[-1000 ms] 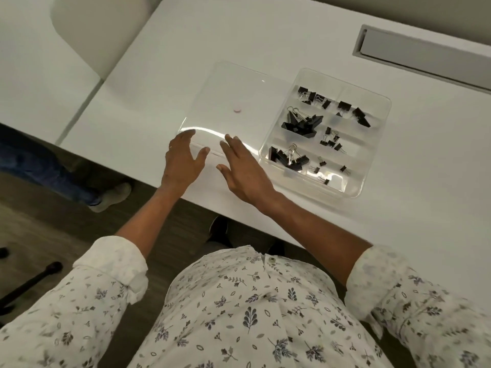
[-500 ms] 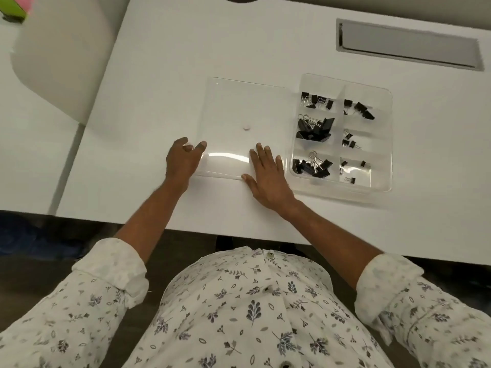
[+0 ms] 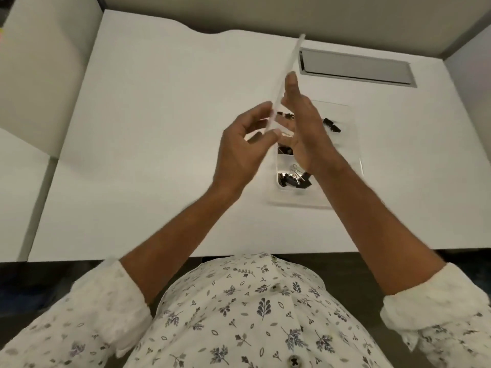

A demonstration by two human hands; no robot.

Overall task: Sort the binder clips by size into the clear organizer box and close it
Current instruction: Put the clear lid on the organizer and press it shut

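The clear organizer box lies on the white desk with black binder clips sorted in its compartments; more clips sit at its far right. Its clear lid stands nearly on edge above the box's left side, seen as a thin blurred strip. My left hand pinches the lid's near edge between thumb and fingers. My right hand presses flat against the lid's right face and hides the box's middle compartments.
A grey cable hatch is set into the white desk behind the box. Grey partition walls stand at the left, back and right. The desk's front edge runs just before my shirt.
The lid lay flat on the desk left of the box with both hands at its near edge. Now both hands have lifted it upright, swinging it toward the box.
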